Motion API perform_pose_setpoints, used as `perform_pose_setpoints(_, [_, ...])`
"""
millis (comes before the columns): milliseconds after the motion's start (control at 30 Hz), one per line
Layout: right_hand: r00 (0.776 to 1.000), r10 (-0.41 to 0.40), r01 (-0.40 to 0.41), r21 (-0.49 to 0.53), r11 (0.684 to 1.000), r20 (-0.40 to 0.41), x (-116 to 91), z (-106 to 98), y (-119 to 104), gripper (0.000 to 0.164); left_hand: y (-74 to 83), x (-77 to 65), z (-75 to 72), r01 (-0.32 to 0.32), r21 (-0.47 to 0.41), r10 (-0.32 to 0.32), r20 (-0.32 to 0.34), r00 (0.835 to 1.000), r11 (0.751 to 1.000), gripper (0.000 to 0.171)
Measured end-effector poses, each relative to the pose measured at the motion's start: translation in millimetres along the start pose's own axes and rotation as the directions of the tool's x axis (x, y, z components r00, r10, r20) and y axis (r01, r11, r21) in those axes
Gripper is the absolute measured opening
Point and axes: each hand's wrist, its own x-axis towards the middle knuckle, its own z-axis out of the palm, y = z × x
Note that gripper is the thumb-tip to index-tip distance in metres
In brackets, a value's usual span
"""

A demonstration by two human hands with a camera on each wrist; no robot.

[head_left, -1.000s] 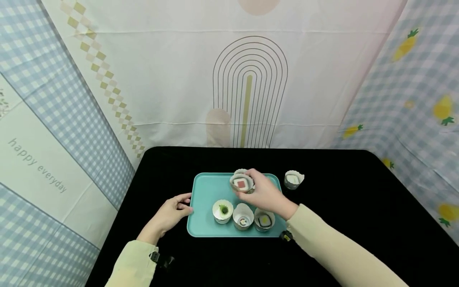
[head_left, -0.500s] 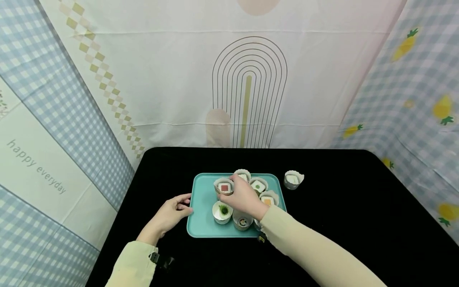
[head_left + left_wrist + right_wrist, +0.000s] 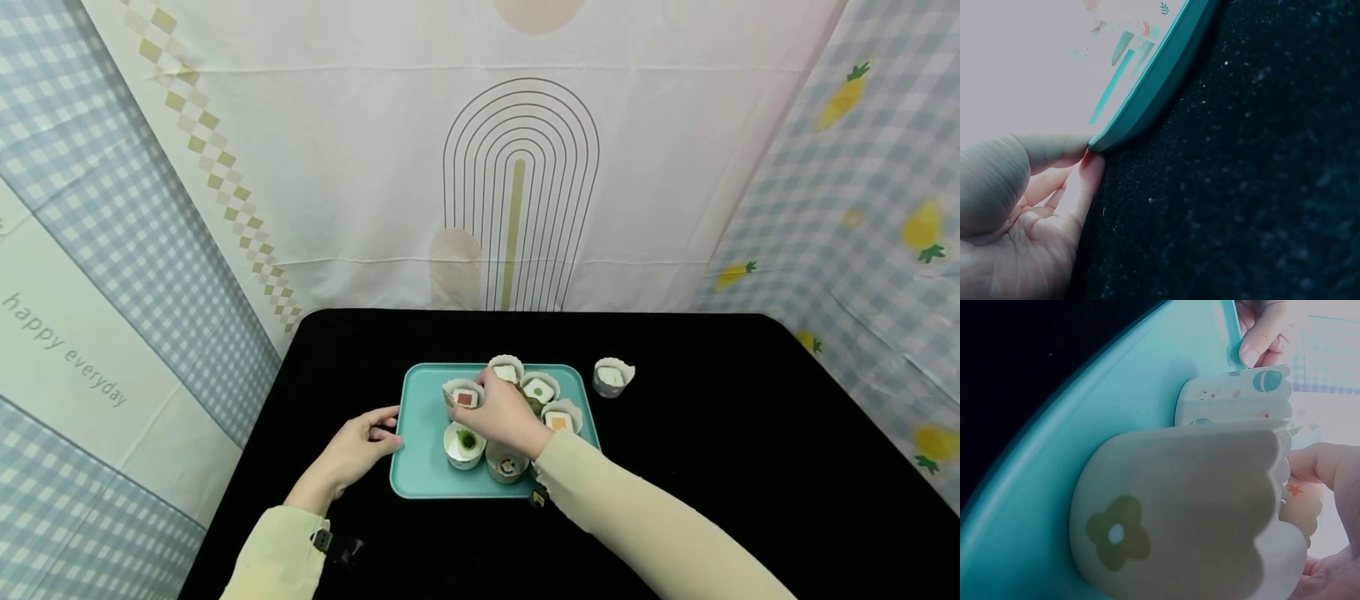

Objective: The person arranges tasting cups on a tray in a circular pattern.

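My right hand (image 3: 510, 414) grips a scalloped paper baking cup (image 3: 463, 398) holding a white square piece with a red top, at the tray's back left. In the right wrist view, nearer cups partly hide that grip. A cup with a green topping (image 3: 465, 446) is just in front of it. The turquoise tray (image 3: 420, 477) has its left rim pinched between thumb and fingers of my left hand (image 3: 352, 450); the left wrist view shows this pinch. Also on the tray are a back cup (image 3: 506, 369), a green-dotted one (image 3: 539, 388), an orange-topped one (image 3: 561, 418) and a front cup (image 3: 506, 464).
One more filled paper cup (image 3: 612, 379) stands on the black tablecloth (image 3: 712, 433), right of the tray's back corner. My right forearm (image 3: 622, 500) crosses over the tray's front right part and hides what is there. A printed curtain (image 3: 360, 167) hangs behind the table.
My right hand has carried the red-topped cup leftward, then slightly lower to the tray's back left. The green-dotted and orange-topped cups have come into view. My left hand stays at the rim.
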Motion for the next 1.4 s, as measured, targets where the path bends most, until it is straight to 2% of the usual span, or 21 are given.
perform_pose_setpoints(200, [0.999,0.034,-0.034,-0.01,0.999,0.039,0,-1,1,0.047,0.1,-0.3,-0.4,0.0,-0.01,0.0,0.004,1.0,1.0,0.054])
perform_pose_setpoints(400, [0.999,-0.025,0.026,-0.029,0.999,0.04,-1,1,0,0.058,-0.3,-0.2,-0.3,-0.001,-0.006,0.001,0.002,1.0,1.0,0.054])
perform_pose_setpoints(500, [0.997,-0.055,0.056,-0.028,0.998,0.05,-1,2,0,0.058,-0.5,-0.2,-0.3,-0.003,-0.005,0.003,0.003,1.0,1.0,0.054])
perform_pose_setpoints(1067, [0.995,-0.071,0.072,-0.008,0.997,0.071,0,3,-1,0.057,0.0,-0.5,-1.3,-0.003,0.002,0.003,0.002,1.0,1.0,0.055])
perform_pose_setpoints(1233, [0.996,-0.08,0.079,0.024,0.997,0.042,-3,-7,-2,0.062,0.3,-1.6,-1.3,-0.002,0.002,0.002,0.002,1.0,1.0,0.055])
perform_pose_setpoints(1400, [0.996,-0.071,0.076,0.084,0.994,-0.059,-7,-33,4,0.066,1.1,-1.6,-1.2,-0.003,0.0,0.003,0.005,1.0,1.0,0.055])
